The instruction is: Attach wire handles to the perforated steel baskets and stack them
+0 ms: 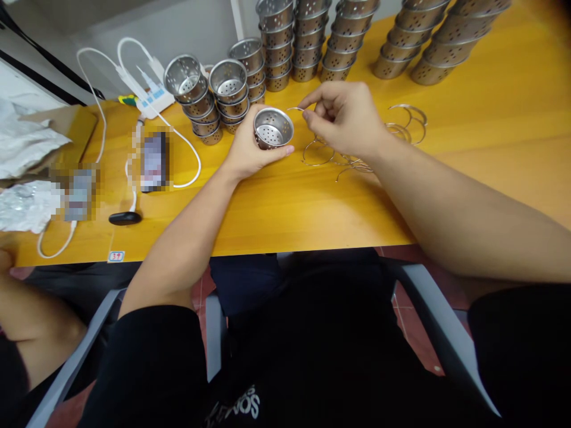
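Observation:
My left hand point(250, 148) is wrapped round a perforated metal cup point(273, 128), whose mouth faces up toward me. Just to its right, the thumb and forefinger of my right hand point(343, 116) pinch a thin wire ring point(295, 109); only a short curved end shows at the cup's rim, and I cannot tell whether it touches. Beneath and beside my right wrist lie several loose wire rings point(318, 161) on the yellow table point(285, 220). Part of that heap is hidden by my forearm.
Stacks of perforated cups point(185, 80) run along the back, with taller stacks point(307, 44) further right. To the left are a power strip point(156, 102) with white cables, a phone point(154, 161), a black oval object point(125, 218) and plastic bags point(29, 205). Another person's arm point(40, 309) is at lower left.

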`<state>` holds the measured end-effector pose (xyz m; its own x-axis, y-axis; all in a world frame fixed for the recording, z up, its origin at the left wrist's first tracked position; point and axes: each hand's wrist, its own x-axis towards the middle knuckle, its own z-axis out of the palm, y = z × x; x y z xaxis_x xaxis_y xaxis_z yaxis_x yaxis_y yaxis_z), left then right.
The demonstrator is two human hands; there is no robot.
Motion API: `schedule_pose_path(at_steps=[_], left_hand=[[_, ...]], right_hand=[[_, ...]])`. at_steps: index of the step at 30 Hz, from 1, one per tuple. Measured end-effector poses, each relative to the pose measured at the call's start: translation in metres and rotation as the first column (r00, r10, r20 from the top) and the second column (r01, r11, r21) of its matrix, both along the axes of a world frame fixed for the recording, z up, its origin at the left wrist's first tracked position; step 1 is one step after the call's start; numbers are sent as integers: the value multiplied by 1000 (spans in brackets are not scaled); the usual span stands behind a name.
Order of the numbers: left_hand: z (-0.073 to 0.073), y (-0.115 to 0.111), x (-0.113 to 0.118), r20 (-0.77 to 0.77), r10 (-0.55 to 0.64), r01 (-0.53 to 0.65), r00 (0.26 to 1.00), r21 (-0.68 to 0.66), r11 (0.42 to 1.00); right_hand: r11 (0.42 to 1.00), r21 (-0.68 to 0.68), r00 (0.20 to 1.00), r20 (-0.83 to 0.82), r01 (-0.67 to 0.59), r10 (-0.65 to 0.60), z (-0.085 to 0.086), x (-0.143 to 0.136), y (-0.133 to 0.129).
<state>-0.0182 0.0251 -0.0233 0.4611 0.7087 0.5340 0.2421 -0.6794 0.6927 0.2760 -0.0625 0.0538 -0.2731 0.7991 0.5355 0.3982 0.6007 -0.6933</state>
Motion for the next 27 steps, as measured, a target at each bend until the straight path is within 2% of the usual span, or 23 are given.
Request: schedule_pose_path(at_steps=[7,11,18,23,27], left_hand=[[-11,8,1,29,-36,34,999,73,997],[-11,7,4,26,-32,31,999,43,999],[-9,4,1,32,-61,58,998,89,994],[-7,0,9,-4,-37,37,999,51,998],[-10,-2,16,-12,-42,43,999,51,998]], right_hand=[[1000,24,1000,11,-1,1,-3,1,1],[1000,30,1000,-1,-6,6,-3,1,1],[1000,26,1000,7,12,-12,-5,0,1],[1000,10,1000,5,22,-22,-4,-7,-1],[996,-43,997,19,79,-79,0,-17,-6]])
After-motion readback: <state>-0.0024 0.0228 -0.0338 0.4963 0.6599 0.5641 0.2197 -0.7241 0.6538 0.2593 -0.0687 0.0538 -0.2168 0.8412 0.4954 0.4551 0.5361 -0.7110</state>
